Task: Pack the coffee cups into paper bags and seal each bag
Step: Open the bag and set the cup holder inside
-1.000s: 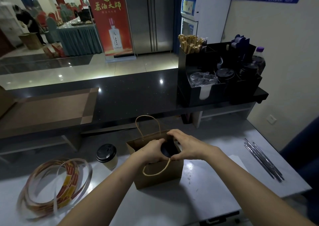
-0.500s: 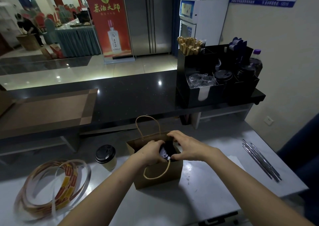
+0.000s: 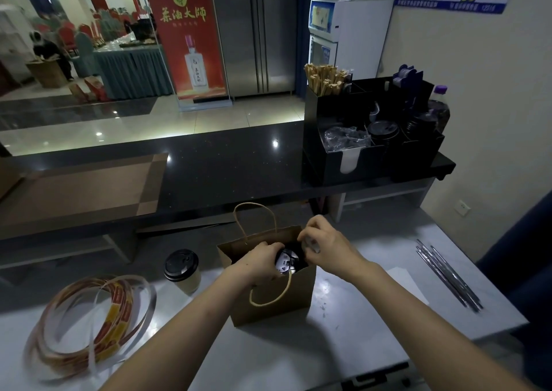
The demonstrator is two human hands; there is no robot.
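Tabletop [image 3: 358,331]: pale, below a dark counter [image 3: 239,163]; carries everything named here
Paper bag [image 3: 274,310]: upright mid-tabletop, mouth open upward
Left grip [image 3: 257,266]: fingers curled over the lid of the bagged cup [image 3: 287,263]
Right grip [image 3: 327,248]: fingers bent at the bag's right rim; what they pinch, cannot tell
Bagged cup: inside the bag, long axis near vertical, lid pointing up
Second cup [image 3: 182,271]: just left of the bag, unpacked
Risk: released off-centre, the cup could tip in the wide bag and leak; a hard tug might tear the rim
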